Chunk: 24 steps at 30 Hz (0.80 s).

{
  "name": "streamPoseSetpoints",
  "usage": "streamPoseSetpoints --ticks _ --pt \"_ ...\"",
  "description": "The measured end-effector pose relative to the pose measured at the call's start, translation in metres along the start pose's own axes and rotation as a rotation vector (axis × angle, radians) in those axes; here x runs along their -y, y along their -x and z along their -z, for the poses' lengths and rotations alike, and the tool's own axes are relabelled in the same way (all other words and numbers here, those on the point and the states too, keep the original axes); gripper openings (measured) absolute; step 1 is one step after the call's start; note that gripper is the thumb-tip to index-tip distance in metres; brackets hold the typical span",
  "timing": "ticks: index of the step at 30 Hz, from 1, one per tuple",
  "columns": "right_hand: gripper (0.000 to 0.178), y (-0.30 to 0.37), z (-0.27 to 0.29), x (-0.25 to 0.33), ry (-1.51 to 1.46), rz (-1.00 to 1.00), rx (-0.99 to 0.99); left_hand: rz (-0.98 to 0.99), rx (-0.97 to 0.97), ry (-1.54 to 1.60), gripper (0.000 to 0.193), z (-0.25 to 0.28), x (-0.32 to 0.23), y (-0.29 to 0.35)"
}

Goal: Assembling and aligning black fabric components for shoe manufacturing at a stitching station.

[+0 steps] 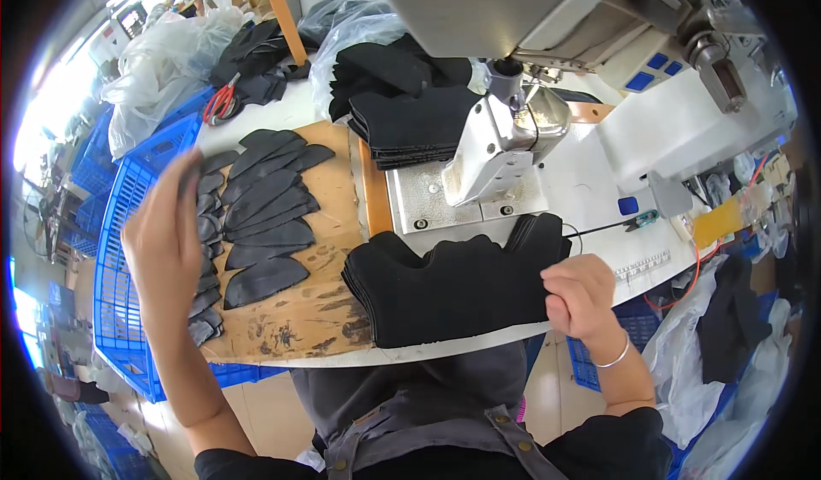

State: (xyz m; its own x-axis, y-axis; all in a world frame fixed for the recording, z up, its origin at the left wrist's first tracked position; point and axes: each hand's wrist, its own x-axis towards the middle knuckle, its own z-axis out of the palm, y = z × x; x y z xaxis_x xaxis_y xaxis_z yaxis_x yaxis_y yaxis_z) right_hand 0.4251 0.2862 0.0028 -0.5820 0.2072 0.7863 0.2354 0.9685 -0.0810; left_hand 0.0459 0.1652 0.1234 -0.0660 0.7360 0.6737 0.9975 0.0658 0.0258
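My left hand (162, 232) is raised at the left edge of the wooden board, its fingers drawn together beside the upper end of the dark leaf-shaped pieces (265, 232). A dark bit shows at its fingertips; I cannot make out what it is. My right hand (581, 296) is curled at the right end of a stack of black fabric pieces (453, 292) with curved cut-outs. Thumb and fingertips meet at the stack's edge, but whether they pinch a layer is hidden. Just beyond that stack stands the sewing machine's white arm (492, 151) on a metal plate.
More black fabric (415, 121) is piled left of the machine. Red-handled scissors (222, 100) lie at the back left. A blue basket (124, 283) borders the board on the left. The machine head (505, 10) overhangs the table, and a screwdriver (641, 219) lies at right.
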Motion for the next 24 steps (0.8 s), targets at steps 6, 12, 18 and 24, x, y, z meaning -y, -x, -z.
streamPoseSetpoints --ticks 6,12,18,24 --pt "0.017 0.020 -0.026 -0.006 -0.138 -0.254 -0.098 -0.300 -0.144 -0.055 0.045 -0.116 -0.009 -0.075" --pt "0.020 0.021 -0.033 -0.001 -0.167 -0.366 -0.070 -0.625 0.224 -0.010 0.045 -0.208 -0.073 -0.059" --pt "0.017 0.025 -0.028 0.005 -0.146 -0.413 -0.058 -0.463 0.159 0.345 0.037 -0.158 -0.038 -0.028" --pt "0.011 0.023 -0.028 0.002 -0.143 -0.428 -0.019 -0.092 0.655 0.519 0.019 -0.072 0.038 0.059"
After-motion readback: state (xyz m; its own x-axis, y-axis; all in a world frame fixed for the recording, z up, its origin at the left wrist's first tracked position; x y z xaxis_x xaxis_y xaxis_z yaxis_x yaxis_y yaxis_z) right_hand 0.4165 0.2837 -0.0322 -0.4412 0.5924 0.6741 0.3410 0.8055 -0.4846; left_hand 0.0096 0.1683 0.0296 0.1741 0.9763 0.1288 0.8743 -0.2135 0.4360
